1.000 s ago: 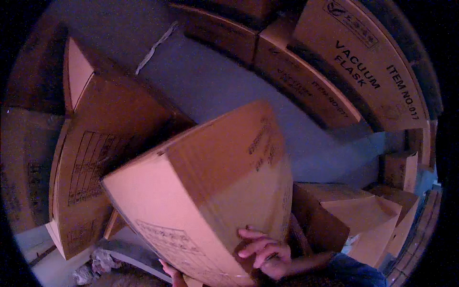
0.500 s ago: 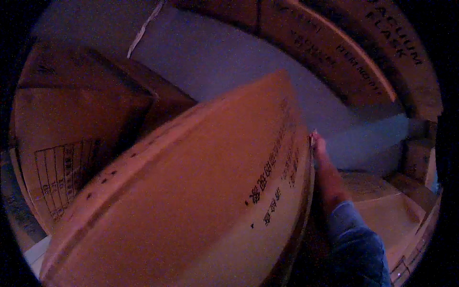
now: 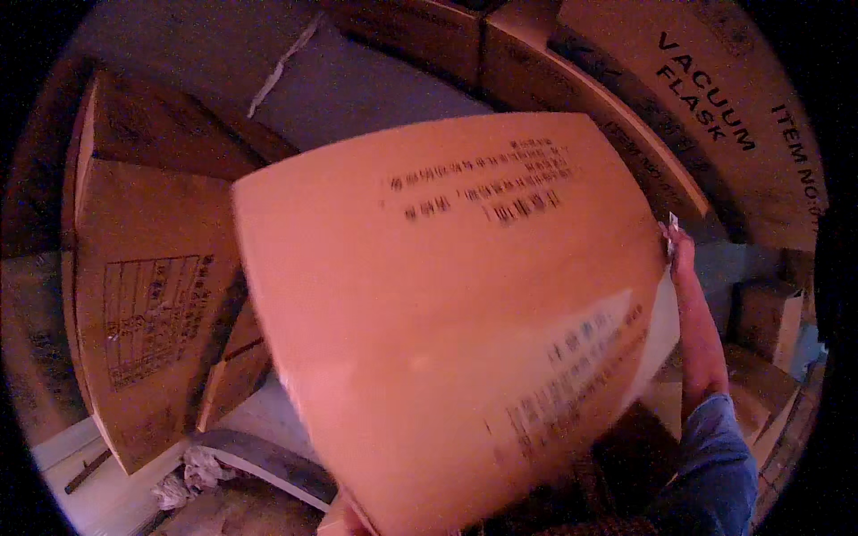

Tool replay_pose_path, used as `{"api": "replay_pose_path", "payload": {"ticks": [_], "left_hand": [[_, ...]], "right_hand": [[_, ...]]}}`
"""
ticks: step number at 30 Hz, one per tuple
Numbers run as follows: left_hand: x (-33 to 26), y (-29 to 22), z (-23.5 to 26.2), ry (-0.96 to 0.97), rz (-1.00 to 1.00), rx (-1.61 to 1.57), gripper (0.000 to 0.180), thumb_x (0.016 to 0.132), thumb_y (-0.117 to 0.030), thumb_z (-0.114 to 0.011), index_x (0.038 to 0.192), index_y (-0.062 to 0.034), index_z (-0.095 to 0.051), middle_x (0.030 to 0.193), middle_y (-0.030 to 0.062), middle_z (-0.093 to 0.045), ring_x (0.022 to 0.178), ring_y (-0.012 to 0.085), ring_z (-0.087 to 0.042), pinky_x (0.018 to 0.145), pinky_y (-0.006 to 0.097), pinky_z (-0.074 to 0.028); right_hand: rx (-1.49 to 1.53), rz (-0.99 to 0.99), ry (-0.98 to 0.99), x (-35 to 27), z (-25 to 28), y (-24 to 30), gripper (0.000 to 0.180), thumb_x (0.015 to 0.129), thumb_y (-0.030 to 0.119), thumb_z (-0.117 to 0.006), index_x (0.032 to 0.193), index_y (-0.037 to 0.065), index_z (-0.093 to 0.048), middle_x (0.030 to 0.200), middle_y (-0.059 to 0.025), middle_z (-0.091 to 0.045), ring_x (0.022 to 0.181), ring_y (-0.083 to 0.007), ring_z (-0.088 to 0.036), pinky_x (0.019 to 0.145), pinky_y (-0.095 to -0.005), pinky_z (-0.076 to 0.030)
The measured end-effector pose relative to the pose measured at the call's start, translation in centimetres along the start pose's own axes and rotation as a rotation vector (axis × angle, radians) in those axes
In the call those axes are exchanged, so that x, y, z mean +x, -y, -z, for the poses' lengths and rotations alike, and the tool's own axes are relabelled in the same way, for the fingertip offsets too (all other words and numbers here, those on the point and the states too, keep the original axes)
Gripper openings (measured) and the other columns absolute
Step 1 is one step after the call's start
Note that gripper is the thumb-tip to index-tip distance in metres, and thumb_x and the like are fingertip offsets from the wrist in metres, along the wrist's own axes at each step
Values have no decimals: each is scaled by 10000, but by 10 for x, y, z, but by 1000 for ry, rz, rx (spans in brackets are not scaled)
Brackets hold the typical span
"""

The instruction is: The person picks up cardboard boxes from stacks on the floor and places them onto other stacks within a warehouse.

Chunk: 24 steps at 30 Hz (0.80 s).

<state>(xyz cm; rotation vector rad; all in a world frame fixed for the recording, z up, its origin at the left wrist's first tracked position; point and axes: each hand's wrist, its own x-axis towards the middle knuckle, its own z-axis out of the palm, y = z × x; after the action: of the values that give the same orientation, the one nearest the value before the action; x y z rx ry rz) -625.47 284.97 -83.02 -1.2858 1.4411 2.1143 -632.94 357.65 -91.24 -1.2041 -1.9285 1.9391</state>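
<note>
A large brown cardboard box fills the middle of the view, tilted, with printed text on its broad face. My right hand grips the box's far right edge, the forearm in a blue sleeve running up from the lower right. My left hand is hidden under the box's lower edge; only a sliver of skin shows at the bottom.
Stacked cardboard cartons stand at the left. More printed cartons are piled at the upper right, smaller ones at the right. A grey wall lies behind. Crumpled paper lies on the pale floor at the lower left.
The box has been lifted and turned so that its broad printed face is toward me. My right hand moved from the lower edge up to the far right edge.
</note>
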Motion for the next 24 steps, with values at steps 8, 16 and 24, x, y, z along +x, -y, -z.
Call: {"api": "replay_pose_path", "payload": {"ticks": [8, 16, 24], "left_hand": [[-11, -63, -16, 43, -77, 434, 590, 833, -498, -319, 1194, -39, -401, 1168, 87, -455, 1041, 226, -437, 911, 337, -303], [4, 30, 3, -156, -326, 1018, 617, 696, -232, -630, 1199, 24, -381, 1251, 142, -374, 1135, 216, -370, 906, 277, -310], [-6, 15, -19, -141, -410, 979, 468, 666, -171, -608, 1085, 10, -506, 910, 54, -580, 798, 138, -520, 732, 253, -401]], "right_hand": [[184, -74, 7, -85, 26, -16, 144, 796, 126, -523, 841, -2, -573, 793, -57, -595, 692, -131, -538, 613, -265, -430], [-298, -95, 45, -102, 4, -28, 121, 761, 131, -561, 842, 42, -570, 703, -20, -547, 589, -123, -502, 541, -257, -412], [-745, 57, 264, -70, -29, 25, 183, 769, 198, -549, 880, 53, -554, 688, -72, -543, 628, -141, -512, 589, -294, -406]]}}
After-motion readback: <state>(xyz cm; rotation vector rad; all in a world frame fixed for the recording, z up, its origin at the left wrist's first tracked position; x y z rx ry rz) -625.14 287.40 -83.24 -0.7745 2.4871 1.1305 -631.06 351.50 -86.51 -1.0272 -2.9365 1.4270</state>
